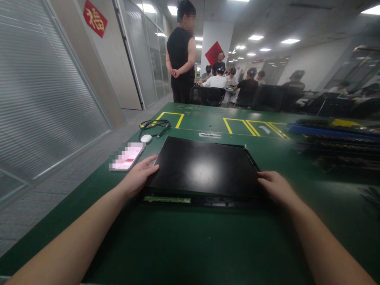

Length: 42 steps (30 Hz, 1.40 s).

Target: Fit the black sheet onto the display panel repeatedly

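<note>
A flat black display panel point(190, 166) lies before me, its dark face up with a bright light reflection in the middle. Beneath it, a black frame point(219, 202) shows along the near side and at the right edge. A narrow green circuit board point(168, 199) sits in the near side, towards the left. My left hand point(142, 174) is closed on the panel's left edge, thumb on top and the other fingers mostly hidden behind. At the opposite edge, my right hand point(274, 186) is closed in the same way, its fingertips partly out of sight.
On the green table point(202, 245), a phone point(127, 156), a white rounded case point(146, 138) and a coiled black cable point(154, 126) lie to the left. Small white strips point(209, 135) lie behind the panel. Blurred stacked dark panels point(341, 146) occupy the right. A person point(181, 51) stands beyond the table.
</note>
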Tool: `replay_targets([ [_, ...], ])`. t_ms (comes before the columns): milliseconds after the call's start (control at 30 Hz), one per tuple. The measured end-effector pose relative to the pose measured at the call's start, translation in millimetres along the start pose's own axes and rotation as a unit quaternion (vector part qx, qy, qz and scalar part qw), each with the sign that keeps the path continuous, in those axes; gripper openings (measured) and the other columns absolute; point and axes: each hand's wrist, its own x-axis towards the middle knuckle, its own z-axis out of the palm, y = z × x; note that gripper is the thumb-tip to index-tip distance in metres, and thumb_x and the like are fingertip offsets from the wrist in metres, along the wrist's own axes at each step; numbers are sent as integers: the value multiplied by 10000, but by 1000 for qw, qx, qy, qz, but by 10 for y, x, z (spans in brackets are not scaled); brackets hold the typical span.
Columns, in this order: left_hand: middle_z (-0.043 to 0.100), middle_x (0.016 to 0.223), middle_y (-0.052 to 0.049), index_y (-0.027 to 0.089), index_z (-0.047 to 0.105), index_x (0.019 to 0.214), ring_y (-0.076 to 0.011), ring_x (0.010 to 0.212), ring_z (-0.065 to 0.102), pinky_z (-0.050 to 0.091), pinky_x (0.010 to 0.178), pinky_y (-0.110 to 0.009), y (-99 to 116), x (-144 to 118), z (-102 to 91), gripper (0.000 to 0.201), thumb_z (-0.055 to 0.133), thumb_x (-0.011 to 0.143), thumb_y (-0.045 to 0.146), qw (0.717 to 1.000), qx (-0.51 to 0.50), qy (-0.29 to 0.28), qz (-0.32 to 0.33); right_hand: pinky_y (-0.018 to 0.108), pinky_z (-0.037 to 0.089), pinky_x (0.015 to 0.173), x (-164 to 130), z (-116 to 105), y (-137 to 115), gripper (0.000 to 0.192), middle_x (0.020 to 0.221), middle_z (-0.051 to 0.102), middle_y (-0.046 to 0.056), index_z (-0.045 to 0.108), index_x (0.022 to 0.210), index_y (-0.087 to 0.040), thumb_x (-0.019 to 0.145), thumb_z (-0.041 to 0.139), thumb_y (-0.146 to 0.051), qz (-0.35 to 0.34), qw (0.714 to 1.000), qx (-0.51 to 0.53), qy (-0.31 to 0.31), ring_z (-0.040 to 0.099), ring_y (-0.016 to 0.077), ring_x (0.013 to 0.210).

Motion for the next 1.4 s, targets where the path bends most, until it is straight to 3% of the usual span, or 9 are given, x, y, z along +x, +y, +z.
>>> replay_targets([
  [167, 789, 931, -119, 151, 422, 1459, -223, 724, 760, 603, 600, -259, 15, -4, 9, 669, 614, 829, 31, 1000, -6, 2, -12, 390, 504, 897, 6, 0, 13, 365, 1112, 714, 132, 761, 1052, -170, 760, 587, -302, -6, 1000, -10, 21, 666, 274, 997],
  [500, 775, 1021, -135, 140, 549, 1343, -218, 755, 760, 604, 593, -251, -34, 35, -27, 536, 634, 819, 66, 1000, -26, -14, 5, 392, 501, 896, 35, 7, 58, 428, 1123, 717, 138, 728, 1127, -135, 777, 551, -307, -3, 1000, 13, -12, 667, 279, 1020],
  [667, 780, 1012, -127, 145, 551, 1357, -228, 800, 759, 603, 620, -245, -8, 4, 3, 572, 666, 800, 82, 999, -30, -2, 16, 380, 512, 869, 34, 1, 62, 422, 1132, 716, 133, 740, 1104, -160, 764, 563, -336, 10, 1000, 16, -7, 673, 280, 1008],
  [1067, 758, 1110, -114, 182, 723, 1151, -285, 994, 710, 566, 825, -332, -74, 51, -81, 527, 843, 642, 245, 996, 31, 51, 69, 356, 533, 779, 112, 88, 239, 439, 947, 757, 79, 775, 1014, -235, 634, 560, -188, -7, 997, 82, -5, 699, 273, 890],
  [1233, 701, 1235, -137, 159, 731, 1116, -329, 1103, 657, 520, 908, -392, -82, 60, -98, 557, 863, 594, 303, 993, 63, 59, 77, 362, 534, 794, 111, 102, 230, 415, 993, 752, 92, 772, 1006, -223, 645, 569, -193, 14, 996, 83, 6, 699, 279, 903],
  [1400, 719, 1195, -133, 164, 752, 1047, -348, 1138, 632, 478, 968, -433, -77, 56, -98, 496, 847, 583, 312, 987, 108, 69, 96, 359, 528, 826, 102, 78, 212, 389, 1034, 746, 94, 763, 1016, -210, 673, 581, -231, 2, 996, 90, -3, 695, 268, 915],
])
